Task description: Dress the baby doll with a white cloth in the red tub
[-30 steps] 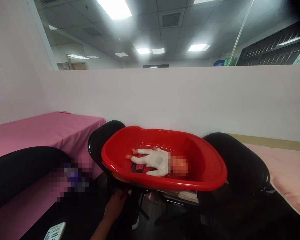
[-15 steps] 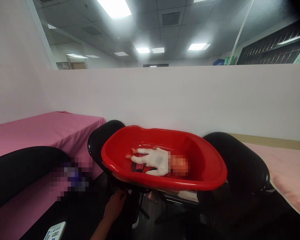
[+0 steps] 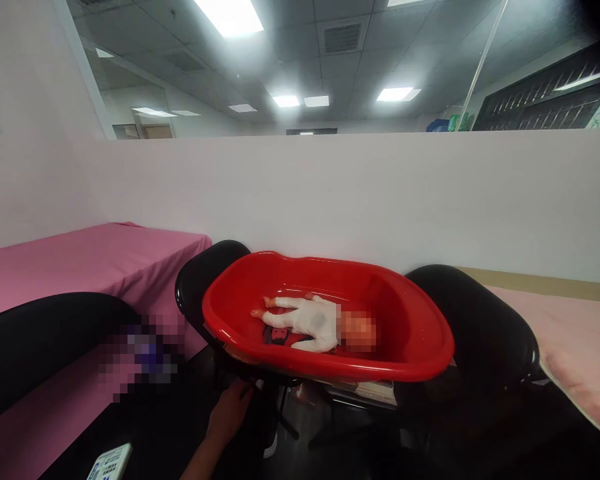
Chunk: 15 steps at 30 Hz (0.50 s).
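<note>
My left hand (image 3: 230, 408) is low in the head view, resting over dark clothing, left of centre. It appears to hold nothing, with a gap between thumb and fingers; the fingertips are dim. Just beyond it is a glossy red baby bathtub (image 3: 410, 363). In the tub a baby doll (image 3: 313, 319) in a white suit lies on its back, feet to the left and head to the right. The head area is blurred out. A dark printed picture (image 3: 277, 335) shows on the tub floor beside the doll's legs. My right hand is out of view.
Black chairs (image 3: 473, 320) stand at both ends of the tub. Left is a table under a pink cloth (image 3: 95, 257), with another black chair back (image 3: 45, 340) before it. A white labelled object (image 3: 111, 463) lies bottom left. Pale pink bedding (image 3: 575, 340) is right, a white wall (image 3: 330, 193) behind.
</note>
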Available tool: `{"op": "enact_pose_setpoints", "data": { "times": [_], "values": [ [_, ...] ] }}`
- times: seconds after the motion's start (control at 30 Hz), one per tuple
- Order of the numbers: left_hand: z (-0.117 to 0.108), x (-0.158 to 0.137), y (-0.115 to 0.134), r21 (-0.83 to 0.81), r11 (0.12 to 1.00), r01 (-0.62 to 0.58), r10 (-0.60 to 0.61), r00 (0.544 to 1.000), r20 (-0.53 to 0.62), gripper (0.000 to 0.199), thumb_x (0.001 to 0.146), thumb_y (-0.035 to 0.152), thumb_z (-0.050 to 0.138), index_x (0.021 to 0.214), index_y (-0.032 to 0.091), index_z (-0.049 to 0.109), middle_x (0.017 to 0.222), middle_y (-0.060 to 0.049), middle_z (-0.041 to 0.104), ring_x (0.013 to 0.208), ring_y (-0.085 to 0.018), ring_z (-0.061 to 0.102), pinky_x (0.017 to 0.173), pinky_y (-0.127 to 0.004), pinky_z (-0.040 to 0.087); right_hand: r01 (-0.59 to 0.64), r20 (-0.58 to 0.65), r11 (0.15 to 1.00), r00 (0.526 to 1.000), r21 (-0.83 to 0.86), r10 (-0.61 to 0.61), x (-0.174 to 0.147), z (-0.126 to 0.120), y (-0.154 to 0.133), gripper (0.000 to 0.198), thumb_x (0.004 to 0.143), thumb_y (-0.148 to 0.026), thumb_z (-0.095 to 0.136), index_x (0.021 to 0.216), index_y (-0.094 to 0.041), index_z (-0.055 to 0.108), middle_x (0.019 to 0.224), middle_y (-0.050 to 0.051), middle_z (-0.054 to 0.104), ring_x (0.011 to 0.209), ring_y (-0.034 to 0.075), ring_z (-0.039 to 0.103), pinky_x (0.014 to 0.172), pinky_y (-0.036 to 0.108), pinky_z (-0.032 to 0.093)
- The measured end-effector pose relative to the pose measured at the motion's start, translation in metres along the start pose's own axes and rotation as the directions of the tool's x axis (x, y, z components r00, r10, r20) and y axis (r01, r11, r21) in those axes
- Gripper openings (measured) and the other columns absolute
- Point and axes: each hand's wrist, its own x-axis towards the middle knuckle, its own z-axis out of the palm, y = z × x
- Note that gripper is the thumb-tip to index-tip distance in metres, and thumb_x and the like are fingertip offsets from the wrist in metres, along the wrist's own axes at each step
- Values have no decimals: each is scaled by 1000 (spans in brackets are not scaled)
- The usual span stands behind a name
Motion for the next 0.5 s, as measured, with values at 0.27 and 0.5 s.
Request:
{"op": "enact_pose_setpoints", "data": {
  "times": [0.27,0.5],
  "values": [
    [3,3,-4,20,999,28,-28,1000,4,33,85,38,37,104,24,60,113,-3,62,104,-19,55,88,-30,38,12,5,999,1000,-37,-12,4,6,12,57,74,-23,20,111,-43,59,122,-19,52,129,14,23,77,31,37],
    [1,2,-2,19,1000,1,-2,1000,13,34,86,37,36,105,22,60,114,-4,61,106,-19,54,90,-29,37,52,-15,998,999,-39,-52,9,11,20,58,73,-22,19,106,-43,61,118,-21,54,129,12,25,79,31,35]
  ]
}}
